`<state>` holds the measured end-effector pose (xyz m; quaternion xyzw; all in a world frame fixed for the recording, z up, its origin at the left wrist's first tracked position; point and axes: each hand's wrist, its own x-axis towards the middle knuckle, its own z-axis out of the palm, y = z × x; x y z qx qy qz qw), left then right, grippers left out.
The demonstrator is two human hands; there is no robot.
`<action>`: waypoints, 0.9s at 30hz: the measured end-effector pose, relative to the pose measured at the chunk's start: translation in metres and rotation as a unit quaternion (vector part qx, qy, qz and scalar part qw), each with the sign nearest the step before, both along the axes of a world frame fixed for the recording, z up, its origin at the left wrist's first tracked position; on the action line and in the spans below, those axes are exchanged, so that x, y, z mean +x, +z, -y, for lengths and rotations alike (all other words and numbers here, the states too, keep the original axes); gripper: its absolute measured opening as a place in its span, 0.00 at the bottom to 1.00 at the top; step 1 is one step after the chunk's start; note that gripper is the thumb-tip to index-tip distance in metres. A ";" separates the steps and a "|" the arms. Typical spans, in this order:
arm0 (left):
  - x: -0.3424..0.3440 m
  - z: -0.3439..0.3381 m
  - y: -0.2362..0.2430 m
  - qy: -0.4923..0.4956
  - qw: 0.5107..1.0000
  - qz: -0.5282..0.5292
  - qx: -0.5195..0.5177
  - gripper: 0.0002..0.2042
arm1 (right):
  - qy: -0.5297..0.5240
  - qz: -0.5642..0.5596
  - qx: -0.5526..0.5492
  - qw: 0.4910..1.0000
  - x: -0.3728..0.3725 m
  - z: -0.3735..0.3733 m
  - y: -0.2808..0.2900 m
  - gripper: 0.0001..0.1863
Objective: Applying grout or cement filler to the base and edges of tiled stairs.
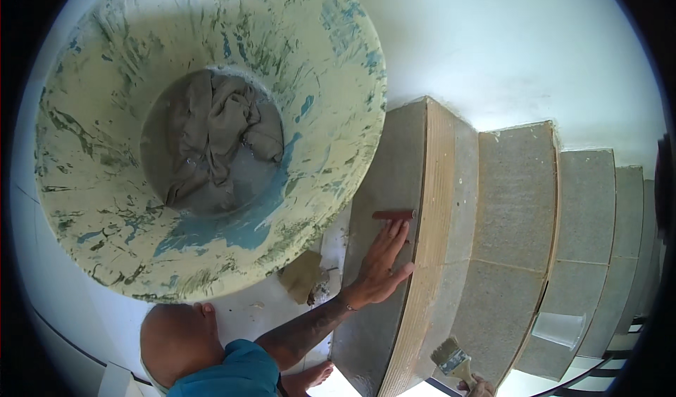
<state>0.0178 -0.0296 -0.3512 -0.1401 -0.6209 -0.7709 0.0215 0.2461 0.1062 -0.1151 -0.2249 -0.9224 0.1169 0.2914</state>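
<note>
Neither of my own hands shows in the head view. Another person, in a blue shirt [225, 372], is low down beside the stairs. That person's tattooed arm reaches out, and the hand [385, 270] lies with fingers spread on the grey tiled step [387, 154]. Its fingertips are close to a reddish-brown stick-like piece [394, 214]. At the lower edge, a second hand [480, 387] grips a flat paintbrush [451, 358] over the steps; its arm is out of frame, but it appears to be the same person's.
A large paint-smeared bucket [331, 115] fills the upper left, with a soaked grey cloth [225, 119] in murky water. Tiled stairs [517, 200] run rightward along a white wall [507, 38]. A translucent plastic cup [560, 328] lies on one step. Dark railing bars [620, 355] stand lower right.
</note>
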 end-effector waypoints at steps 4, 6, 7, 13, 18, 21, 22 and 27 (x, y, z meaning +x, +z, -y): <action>-0.112 0.015 0.009 0.115 0.992 -0.023 -0.035 0.36 | 0.064 0.088 0.088 0.990 -0.010 0.018 0.001 0.18; -0.186 0.027 0.017 0.149 0.988 -0.019 -0.031 0.34 | 0.116 0.000 -0.015 0.993 -0.001 0.022 -0.008 0.19; -0.201 0.026 0.012 0.136 0.991 -0.003 -0.017 0.33 | 0.005 0.001 -0.091 0.996 -0.004 0.030 -0.008 0.19; 0.042 -0.017 0.010 0.019 1.000 -0.002 -0.009 0.40 | 0.046 0.021 0.025 0.998 -0.018 -0.001 -0.013 0.20; 0.084 -0.019 -0.011 -0.021 0.997 -0.029 -0.061 0.42 | 0.034 -0.073 -0.139 0.987 -0.024 0.017 -0.019 0.13; -0.045 -0.005 -0.006 0.067 0.996 0.007 -0.052 0.30 | 0.044 -0.079 -0.140 0.986 -0.002 0.025 -0.007 0.11; -0.068 -0.001 -0.011 0.037 0.997 0.056 0.026 0.29 | 0.044 -0.089 -0.135 0.986 0.001 0.027 -0.007 0.12; 0.014 -0.031 0.010 0.052 0.998 -0.017 -0.019 0.35 | -0.009 -0.095 -0.065 0.993 0.030 0.012 0.007 0.16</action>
